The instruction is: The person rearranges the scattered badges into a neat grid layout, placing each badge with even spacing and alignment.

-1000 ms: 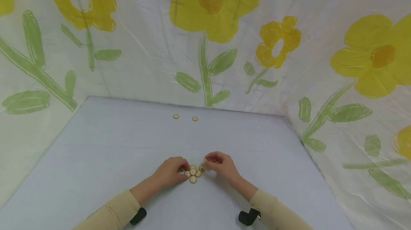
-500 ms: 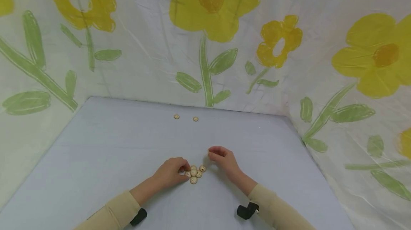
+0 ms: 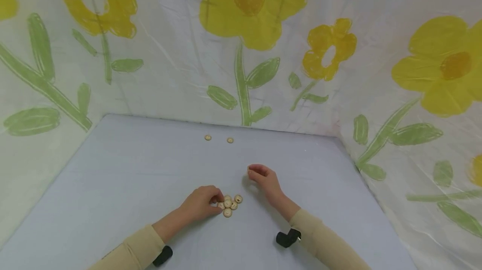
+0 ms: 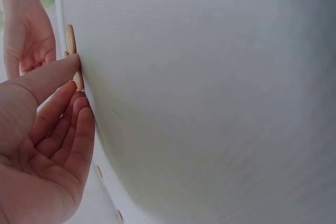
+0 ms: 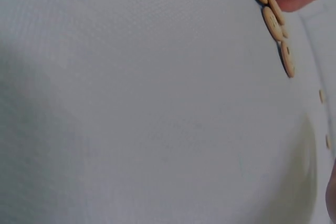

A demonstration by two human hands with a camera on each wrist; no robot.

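Observation:
Several round, pale wooden buttons [image 3: 227, 212] lie in a tight cluster on the table, one resting on top in the middle [image 3: 227, 203]. My left hand [image 3: 199, 204] is at the cluster's left side, its thumb and fingertips pinching the leftmost button [image 3: 221, 206]; the left wrist view shows these fingertips at a button's edge [image 4: 79, 81]. Above the table, up and right of the cluster, my right hand [image 3: 265, 181] pinches a small button [image 3: 248, 169], seen edge-on and mostly hidden by the fingers. In the right wrist view only a sliver of that hand [image 5: 332, 198] shows.
Two more wooden buttons, a left one [image 3: 208, 137] and a right one [image 3: 230, 140], lie apart near the far edge of the pale table [image 3: 150, 148]. A white curtain [image 3: 165, 73] printed with yellow flowers stands behind and along the sides.
My right hand has moved away from the cluster, up and toward the far side, with a button between its fingertips. The upper-right button stays in place, now uncovered. My left hand stays put.

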